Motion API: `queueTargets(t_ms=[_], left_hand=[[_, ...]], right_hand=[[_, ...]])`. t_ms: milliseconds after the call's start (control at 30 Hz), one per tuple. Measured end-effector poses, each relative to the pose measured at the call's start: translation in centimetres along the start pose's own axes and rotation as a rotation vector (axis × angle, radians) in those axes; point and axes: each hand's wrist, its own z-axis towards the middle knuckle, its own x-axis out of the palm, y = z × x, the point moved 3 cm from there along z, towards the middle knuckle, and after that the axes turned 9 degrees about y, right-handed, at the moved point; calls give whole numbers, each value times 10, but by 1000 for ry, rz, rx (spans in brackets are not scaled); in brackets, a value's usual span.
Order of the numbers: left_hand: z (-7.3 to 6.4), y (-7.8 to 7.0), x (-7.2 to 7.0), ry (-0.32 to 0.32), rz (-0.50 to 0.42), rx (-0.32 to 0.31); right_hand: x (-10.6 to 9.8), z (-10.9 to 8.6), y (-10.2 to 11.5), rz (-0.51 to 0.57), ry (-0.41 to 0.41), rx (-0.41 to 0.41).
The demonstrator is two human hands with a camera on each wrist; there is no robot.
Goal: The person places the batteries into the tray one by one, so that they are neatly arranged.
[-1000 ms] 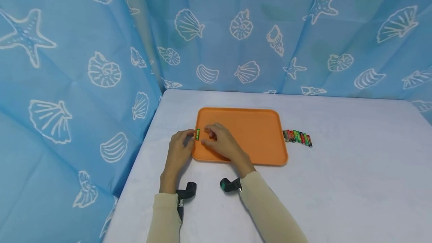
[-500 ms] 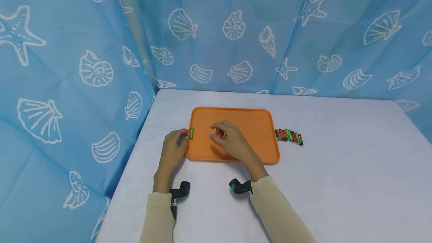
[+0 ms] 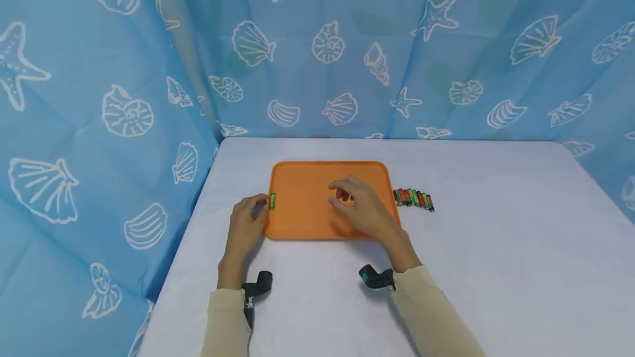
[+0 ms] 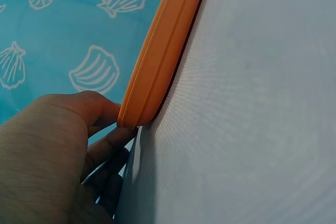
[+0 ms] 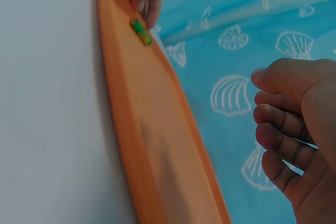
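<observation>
An orange tray (image 3: 302, 203) lies on the white table, and one green battery (image 3: 272, 201) sits just inside its left rim. My left hand (image 3: 244, 225) is at that left edge; in the left wrist view its thumb and forefinger pinch the rim near the corner, the other fingers lower beside it. Over the tray's right part hovers my right hand (image 3: 367, 208), fingers loosely bent and thumb apart, holding nothing. In the right wrist view the same battery shows at the tray's far end, by the left hand's fingers.
Several red, green and dark batteries (image 3: 414, 199) lie side by side in a row on the white table (image 3: 486, 258), right by the tray's right edge. A blue curtain (image 3: 297, 70) with white shells stands behind and to the left. Both wrists carry black camera mounts.
My right hand has moved away from the battery, rightward across the tray. My left hand stays at the left rim, and the battery keeps its place. The head view has shifted slightly.
</observation>
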Motion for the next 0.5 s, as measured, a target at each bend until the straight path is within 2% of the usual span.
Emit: queueTargets(t_ms=[200, 400, 500], left_hand=[[0, 1, 2, 10, 3, -22], [1, 1, 1, -4, 8, -4], [0, 3, -1, 2, 15, -19]], right_hand=[[-12, -21, -19, -37, 11, 44], [-25, -39, -37, -72, -5, 72], [-29, -44, -46, -80, -7, 79]])
